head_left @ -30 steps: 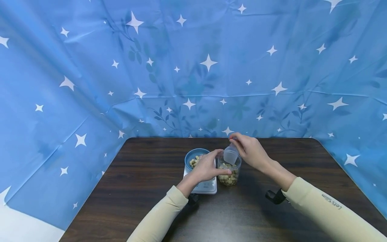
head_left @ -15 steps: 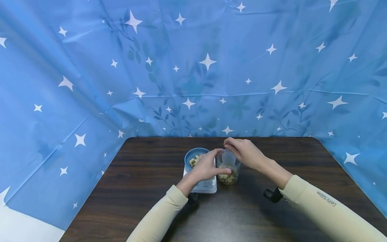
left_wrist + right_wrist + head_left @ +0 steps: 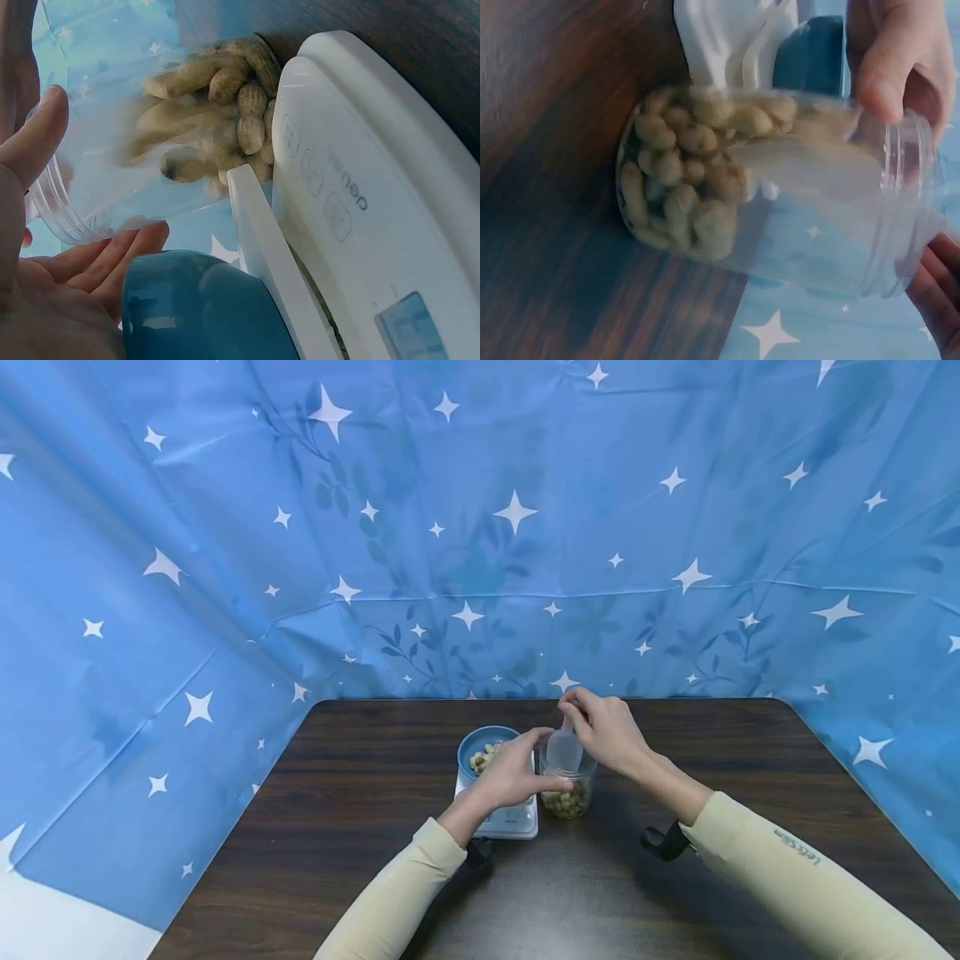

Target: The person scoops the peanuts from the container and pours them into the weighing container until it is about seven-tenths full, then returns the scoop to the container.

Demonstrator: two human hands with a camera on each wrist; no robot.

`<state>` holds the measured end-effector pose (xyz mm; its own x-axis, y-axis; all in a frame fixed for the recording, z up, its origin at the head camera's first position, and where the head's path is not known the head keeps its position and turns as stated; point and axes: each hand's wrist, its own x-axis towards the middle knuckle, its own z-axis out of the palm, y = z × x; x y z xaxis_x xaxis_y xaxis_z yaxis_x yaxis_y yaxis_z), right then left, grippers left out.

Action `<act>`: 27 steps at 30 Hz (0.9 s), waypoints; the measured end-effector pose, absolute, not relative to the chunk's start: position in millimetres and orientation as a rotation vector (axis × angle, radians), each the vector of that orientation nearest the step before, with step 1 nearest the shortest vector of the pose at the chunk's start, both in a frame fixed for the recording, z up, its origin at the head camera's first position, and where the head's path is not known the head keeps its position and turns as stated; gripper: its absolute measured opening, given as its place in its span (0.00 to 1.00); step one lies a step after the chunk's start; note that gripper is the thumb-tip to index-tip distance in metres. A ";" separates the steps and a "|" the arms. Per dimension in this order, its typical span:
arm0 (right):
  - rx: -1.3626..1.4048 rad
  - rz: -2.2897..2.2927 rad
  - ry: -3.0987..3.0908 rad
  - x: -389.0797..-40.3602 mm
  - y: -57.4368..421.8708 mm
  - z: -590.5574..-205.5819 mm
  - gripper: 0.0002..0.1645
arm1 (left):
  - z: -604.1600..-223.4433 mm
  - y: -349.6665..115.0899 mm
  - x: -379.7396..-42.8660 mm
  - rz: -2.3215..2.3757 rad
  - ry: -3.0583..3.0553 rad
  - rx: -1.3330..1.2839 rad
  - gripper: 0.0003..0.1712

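Note:
A clear plastic jar (image 3: 817, 259) with unshelled peanuts (image 3: 679, 180) in its lower part stands on the table. My left hand (image 3: 510, 772) grips it near the ringed neck, thumb on the near side and fingers on the far side. By its handle, my right hand (image 3: 611, 735) pinches a translucent white scoop (image 3: 564, 752), whose bowl dips into the jar's mouth. Through the jar wall in the right wrist view the scoop shows as a blurred pale shape, so what it carries is unclear.
Left of the jar, very close, stands a white kitchen scale (image 3: 352, 172) with a blue bowl (image 3: 202, 307) on it. Some peanuts (image 3: 482, 760) lie in the bowl. The dark wooden table (image 3: 337, 793) ends at a blue star-patterned curtain (image 3: 420, 552).
My right hand has shifted slightly left, and the scoop now sits a little lower and more upright in the jar. The left hand, jar, scale and bowl have stayed put.

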<state>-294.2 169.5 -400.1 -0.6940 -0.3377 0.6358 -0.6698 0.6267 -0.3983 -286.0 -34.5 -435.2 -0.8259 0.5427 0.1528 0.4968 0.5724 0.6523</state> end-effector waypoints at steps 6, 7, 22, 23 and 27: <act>0.750 0.877 -2.412 -294.5 169.4 -398.4 0.05 | -434.8 -33.9 -285.7 1.102 2.728 0.887 0.50; 0.743 0.877 -2.427 -294.8 169.2 -398.0 0.05 | -434.8 -34.0 -285.7 1.101 2.728 0.884 0.50; 0.524 0.980 -2.566 -292.7 167.6 -390.5 0.12 | -435.4 -34.0 -285.0 1.139 2.704 0.886 0.48; 0.533 0.977 -2.574 -292.7 167.4 -390.1 0.12 | -435.3 -34.0 -284.9 1.141 2.702 0.887 0.49; 0.510 1.021 -2.596 -292.1 168.9 -388.8 0.12 | -435.0 -34.3 -284.2 1.134 2.703 0.885 0.49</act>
<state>-292.1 168.9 -388.8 -0.8905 -0.2135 0.4019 -0.4300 0.6836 -0.5898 -284.2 -34.3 -435.0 -0.8302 0.5386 0.1438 0.4800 0.5594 0.6758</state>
